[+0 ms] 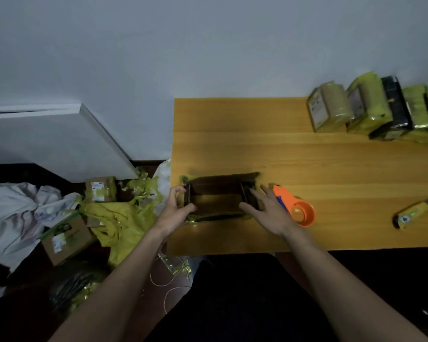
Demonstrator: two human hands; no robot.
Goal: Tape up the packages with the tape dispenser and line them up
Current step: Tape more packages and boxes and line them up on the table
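An open rectangular cardboard box (pixel 216 197) with yellow tape scraps sits at 9 o'clock on the smooth wooden surface (pixel 307 156). The left hand (pixel 174 208) pinches its left flap in a curled grip, while the right hand (pixel 265 211) rests spread-fingered on its right end. One orange plastic tape dispenser (pixel 295 208) lies just beside it at 3 o'clock, and five taped packages (pixel 371 107) stand in a row at 1 o'clock.

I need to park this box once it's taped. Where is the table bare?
Bare: the middle of the table, between the open box and the row of taped packages, and the far left corner. Crowded: the far right, and beside the tape dispenser.
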